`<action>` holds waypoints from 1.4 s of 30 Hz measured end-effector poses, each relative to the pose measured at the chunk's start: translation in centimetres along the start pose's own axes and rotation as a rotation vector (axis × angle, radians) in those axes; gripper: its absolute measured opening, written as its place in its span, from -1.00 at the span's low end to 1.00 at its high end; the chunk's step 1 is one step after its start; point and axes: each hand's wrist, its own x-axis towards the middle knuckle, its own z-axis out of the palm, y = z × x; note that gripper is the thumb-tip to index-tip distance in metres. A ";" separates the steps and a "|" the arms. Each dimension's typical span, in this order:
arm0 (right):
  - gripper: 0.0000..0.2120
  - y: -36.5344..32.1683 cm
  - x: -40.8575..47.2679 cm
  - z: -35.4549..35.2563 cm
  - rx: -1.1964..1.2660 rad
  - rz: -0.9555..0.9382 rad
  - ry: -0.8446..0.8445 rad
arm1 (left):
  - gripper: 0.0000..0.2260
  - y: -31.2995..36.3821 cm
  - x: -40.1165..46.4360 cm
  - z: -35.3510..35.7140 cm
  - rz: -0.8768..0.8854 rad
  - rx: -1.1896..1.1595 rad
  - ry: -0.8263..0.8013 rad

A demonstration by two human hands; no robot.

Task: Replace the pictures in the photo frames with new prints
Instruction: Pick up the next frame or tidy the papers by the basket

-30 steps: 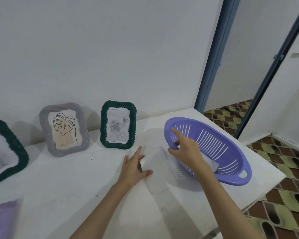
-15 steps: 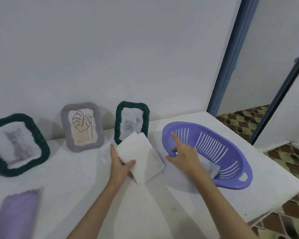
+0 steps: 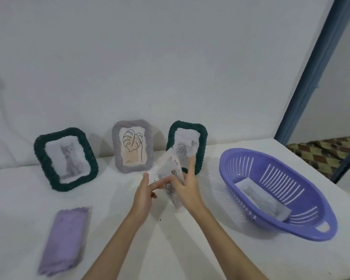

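Three woven photo frames lean on the wall: a dark green one with a cat picture [image 3: 66,159], a grey one with a leaf drawing [image 3: 132,146], and a dark green one with a rose picture [image 3: 187,147]. Both hands hold a stack of prints [image 3: 171,179] upright above the table, in front of the rose frame. My right hand [image 3: 187,185] grips the stack from the right, index finger pointing up. My left hand [image 3: 144,194] touches its left side with extended fingers. More prints [image 3: 261,199] lie inside the purple basket [image 3: 303,225].
A folded lilac cloth [image 3: 64,240] lies at the front left of the white table [image 3: 190,249]. The table's right edge drops to a patterned floor [image 3: 321,150], next to a blue door frame [image 3: 315,67]. The white wall stands close behind the frames.
My right hand left the basket rim and joined the left at the prints. The stack now stands upright with its printed side showing. The view shifted left, showing the cat frame and cloth fully.
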 end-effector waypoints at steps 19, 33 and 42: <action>-0.71 4.1 0.0 1.1 -0.054 -0.144 -0.086 | -0.55 -0.5 -1.2 -2.5 0.319 0.234 0.082; -0.25 -3.4 1.3 -9.5 -0.048 -0.149 -0.128 | -0.35 5.9 0.0 4.4 0.303 0.036 -0.300; -0.16 -6.0 1.8 -25.9 -0.308 0.155 -0.114 | -0.29 6.4 2.8 18.0 0.333 0.372 -0.425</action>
